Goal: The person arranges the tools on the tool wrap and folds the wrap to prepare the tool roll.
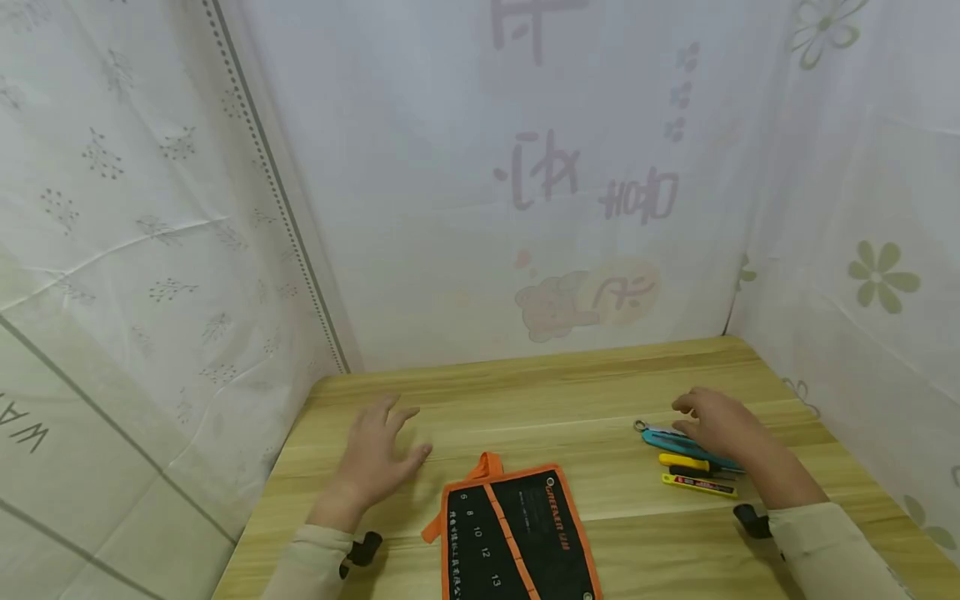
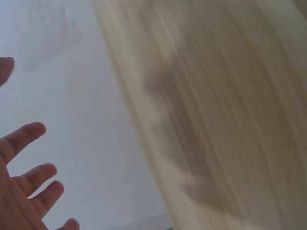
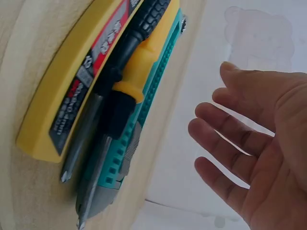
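Observation:
My left hand [image 1: 378, 458] hovers over the wooden table with fingers spread, holding nothing; the left wrist view shows its fingers apart. To its right lies a black tool pouch [image 1: 540, 533] with orange edging and printed numbers. My right hand [image 1: 723, 425] is above a row of tools, fingers loosely bent and grasping nothing. Below it are a teal utility knife [image 1: 667, 442], a screwdriver with a yellow handle [image 1: 684, 461], a screwdriver with a black handle [image 3: 141, 28] and a yellow flat case [image 3: 48, 100] with a red and black label. The right hand partly covers the knife.
A small metal ring [image 1: 640, 426] shows at the far end of the knife. An orange strap [image 1: 489, 463] sticks out from the pouch's far edge. Patterned white cloth [image 1: 420, 208] hangs behind and beside the wooden table [image 1: 487, 392].

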Motion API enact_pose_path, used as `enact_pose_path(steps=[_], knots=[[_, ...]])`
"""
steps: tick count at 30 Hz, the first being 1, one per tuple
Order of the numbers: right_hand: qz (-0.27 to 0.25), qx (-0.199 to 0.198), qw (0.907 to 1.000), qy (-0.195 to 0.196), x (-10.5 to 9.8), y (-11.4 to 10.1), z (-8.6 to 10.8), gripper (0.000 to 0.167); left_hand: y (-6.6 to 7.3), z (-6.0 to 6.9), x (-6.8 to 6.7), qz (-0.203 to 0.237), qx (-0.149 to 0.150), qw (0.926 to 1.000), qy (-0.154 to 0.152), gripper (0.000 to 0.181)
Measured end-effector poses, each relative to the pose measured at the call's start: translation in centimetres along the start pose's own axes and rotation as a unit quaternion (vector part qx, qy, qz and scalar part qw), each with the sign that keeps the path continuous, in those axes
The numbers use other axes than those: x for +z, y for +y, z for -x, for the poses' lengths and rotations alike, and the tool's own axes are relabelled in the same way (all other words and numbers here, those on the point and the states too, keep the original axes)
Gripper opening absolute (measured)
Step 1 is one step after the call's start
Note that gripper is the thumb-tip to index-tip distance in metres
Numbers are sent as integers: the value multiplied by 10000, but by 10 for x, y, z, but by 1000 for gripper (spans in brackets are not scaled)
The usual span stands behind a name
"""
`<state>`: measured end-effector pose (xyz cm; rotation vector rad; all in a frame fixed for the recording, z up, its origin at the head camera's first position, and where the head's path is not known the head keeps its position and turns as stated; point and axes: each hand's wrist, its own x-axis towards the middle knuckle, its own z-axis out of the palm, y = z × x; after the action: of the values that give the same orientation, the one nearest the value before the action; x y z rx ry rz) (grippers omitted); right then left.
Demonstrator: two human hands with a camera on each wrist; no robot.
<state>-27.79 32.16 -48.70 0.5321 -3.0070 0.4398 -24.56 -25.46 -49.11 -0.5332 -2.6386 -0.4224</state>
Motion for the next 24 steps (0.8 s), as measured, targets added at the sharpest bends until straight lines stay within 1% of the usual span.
enact_pose_path(steps=[4, 9, 12, 15, 19, 21, 24], knots=[[-30, 150, 9995, -266, 1, 2, 0, 27, 11, 1, 2, 246, 84, 9997, -28, 56], [-136, 297, 9987, -382, 2, 4, 2, 22, 23, 2, 6, 379, 182, 9991, -47, 51], [-173, 368, 9983, -427, 4, 7, 2, 20, 28, 4, 9, 464, 195, 9985, -202, 48], [-172, 458, 9975, -502, 6, 10, 2, 18, 36, 6, 11, 693, 256, 9964, -427, 44], [-280, 533, 9961, -646, 8, 12, 2, 15, 50, 11, 15, 988, 533, 9916, -637, 38], [-337, 551, 9953, -716, 9, 14, 2, 13, 57, 14, 17, 1059, 728, 9892, -700, 36], [-376, 569, 9948, -762, 10, 14, 2, 11, 69, 18, 17, 1244, 977, 9840, -824, 32]])
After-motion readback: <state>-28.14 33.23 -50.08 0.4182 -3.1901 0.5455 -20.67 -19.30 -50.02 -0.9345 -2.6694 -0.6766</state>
